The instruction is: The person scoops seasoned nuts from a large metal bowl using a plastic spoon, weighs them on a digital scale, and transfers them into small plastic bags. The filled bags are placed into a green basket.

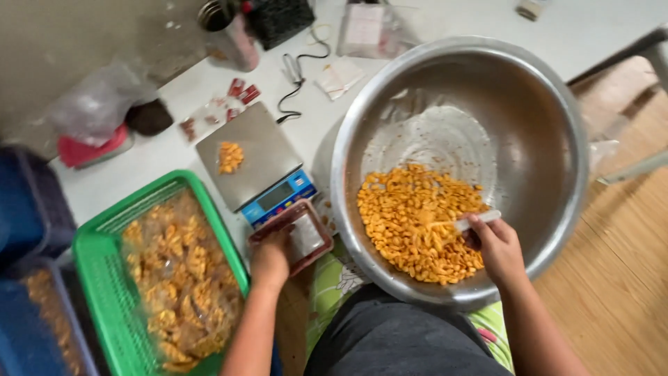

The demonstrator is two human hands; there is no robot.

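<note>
A big steel bowl (543, 118) rests at my lap, with a heap of small orange-yellow snack pieces (410, 216) in its near side. My right hand (495, 247) is inside the bowl, closed on a white scoop (480, 219) that lies on the heap. My left hand (271, 254) holds a small clear plastic tray with a dark red rim (306, 233), just left of the bowl and in front of a digital scale (254, 160). A small pile of the same snack (230, 157) lies on the scale's steel platform.
A green plastic basket (104, 237) full of bagged snacks stands at the left, with blue crates (28, 209) beyond it. On the white table (181, 87) behind are a metal cup (226, 28), a black cable (296, 76), plastic bags and red packets. Wooden floor (619, 278) lies to the right.
</note>
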